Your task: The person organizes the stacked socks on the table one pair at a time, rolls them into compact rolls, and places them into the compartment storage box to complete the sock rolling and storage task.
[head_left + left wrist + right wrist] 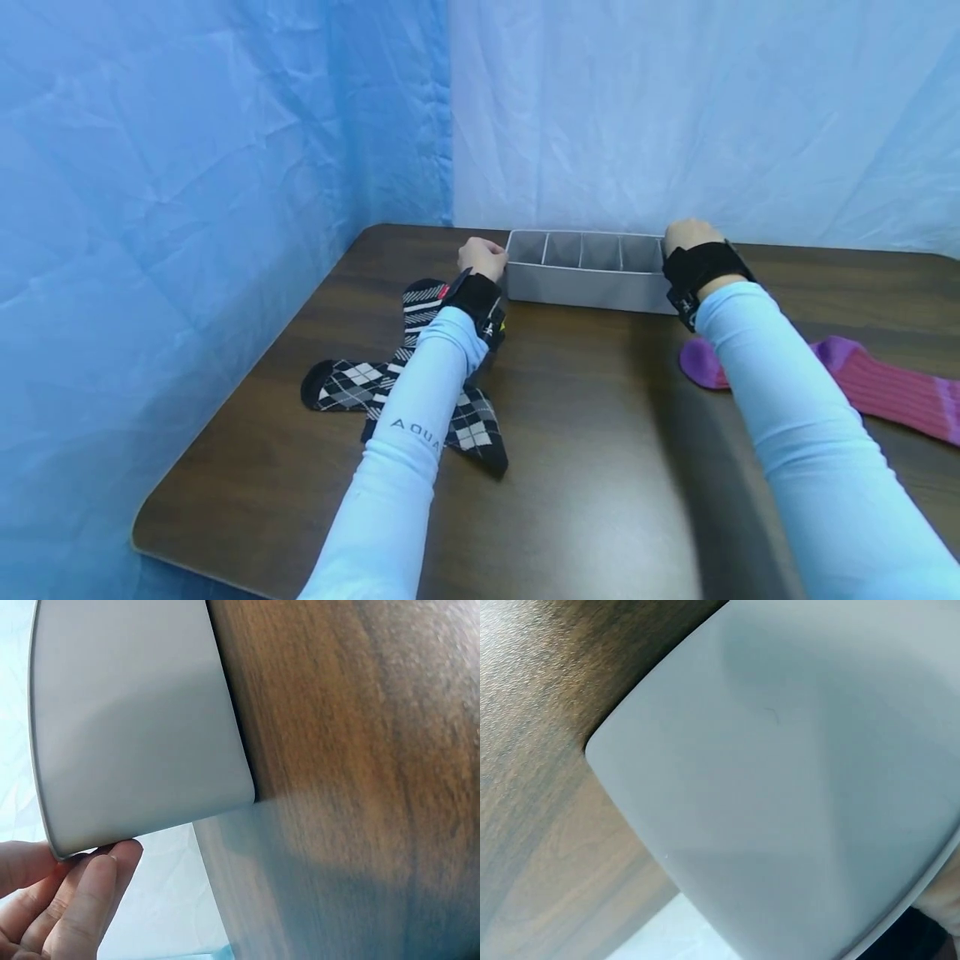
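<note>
A grey storage box with dividers [588,286] stands near the far edge of the table, its compartments facing up. My left hand [483,257] is at its left end; the left wrist view shows the thumb and fingers [96,881] pinching the rim at the corner. At the right end, my right hand [692,234] grips the rim. In the right wrist view the box's grey wall [772,772] fills most of the picture and hides most of that hand, with only a bit of skin showing past the rim.
Black-and-white patterned socks [352,385] lie crossed on the brown table [570,500], partly under my left forearm. Pink socks with purple parts [892,387] lie at the right, partly behind my right sleeve. Blue sheeting [225,167] hangs along the left and back.
</note>
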`<state>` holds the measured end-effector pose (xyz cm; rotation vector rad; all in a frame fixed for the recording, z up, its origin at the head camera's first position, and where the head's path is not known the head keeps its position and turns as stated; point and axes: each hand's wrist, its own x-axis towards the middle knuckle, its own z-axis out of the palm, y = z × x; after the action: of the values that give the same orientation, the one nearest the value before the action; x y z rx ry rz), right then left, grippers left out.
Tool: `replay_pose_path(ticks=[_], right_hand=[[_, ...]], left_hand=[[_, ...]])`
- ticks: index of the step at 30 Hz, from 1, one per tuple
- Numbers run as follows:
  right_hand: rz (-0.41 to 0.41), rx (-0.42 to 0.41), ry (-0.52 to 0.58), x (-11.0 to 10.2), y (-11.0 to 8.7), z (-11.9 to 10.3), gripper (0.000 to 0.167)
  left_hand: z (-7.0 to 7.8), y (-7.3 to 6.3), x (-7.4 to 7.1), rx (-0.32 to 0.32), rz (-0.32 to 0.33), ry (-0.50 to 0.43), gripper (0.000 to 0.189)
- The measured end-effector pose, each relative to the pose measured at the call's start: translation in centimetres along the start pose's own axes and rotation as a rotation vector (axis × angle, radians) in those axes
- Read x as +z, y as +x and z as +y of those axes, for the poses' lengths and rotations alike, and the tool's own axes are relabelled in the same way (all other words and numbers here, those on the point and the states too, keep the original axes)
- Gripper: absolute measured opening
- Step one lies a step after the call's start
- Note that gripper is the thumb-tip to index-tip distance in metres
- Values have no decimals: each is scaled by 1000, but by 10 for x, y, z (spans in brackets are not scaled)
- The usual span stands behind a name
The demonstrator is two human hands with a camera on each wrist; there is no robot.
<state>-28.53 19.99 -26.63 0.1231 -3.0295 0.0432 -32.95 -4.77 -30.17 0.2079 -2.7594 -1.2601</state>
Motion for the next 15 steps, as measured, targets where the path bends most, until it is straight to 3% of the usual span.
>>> replay_pose_path(ticks=[5,7,9,12,14,15], right_hand=[[-73,-25,89,1,4,9,13],[-138,-26,142,2,10,17,18],[-200,-31,190,0,14,24,34],[-190,-95,204,-5,10,33,44],[-140,-160,196,-11,-3,39,41],[-114,-188,185,-12,-11,43,36]], left_hand=[[1,1,-1,34,-2,99,20],[5,1,-1,65,-21,203,20],[12,-1,-1,132,-10,359,20],[31,-13,5,338,46,572,20],[45,-29,15,531,77,632,21],[51,-38,21,635,61,644,20]])
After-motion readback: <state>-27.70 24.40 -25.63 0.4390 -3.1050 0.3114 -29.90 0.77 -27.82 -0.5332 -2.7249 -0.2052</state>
